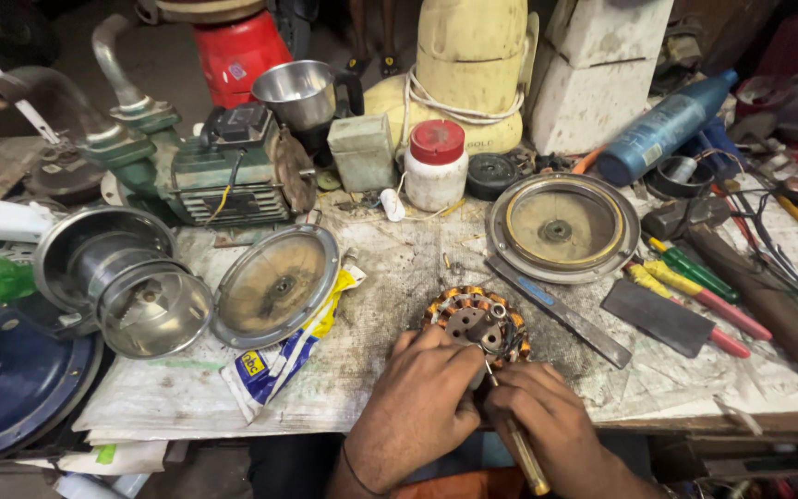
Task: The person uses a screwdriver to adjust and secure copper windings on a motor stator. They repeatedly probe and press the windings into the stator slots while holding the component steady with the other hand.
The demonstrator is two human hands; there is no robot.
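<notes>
Copper-wound stator [478, 323] gripped by both hands, screwdriver [517, 442] applied.

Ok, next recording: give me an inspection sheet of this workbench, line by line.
Surface: grimy paper-covered workbench, stained and worn.
Job's things: round copper-wound motor stator lying flat near the front edge; yellow-handled screwdriver with its tip at the stator's rim.
Clutter: two round metal covers, green motor pump, red-capped white jar, blue spray can, flat metal file, red and green screwdrivers.
Grippers: left hand steadies the stator; right hand grips the screwdriver.
Cables: black wires tangled at far right; white cord around a cream housing.
Surroundings: cluttered repair shop, dim.
</notes>
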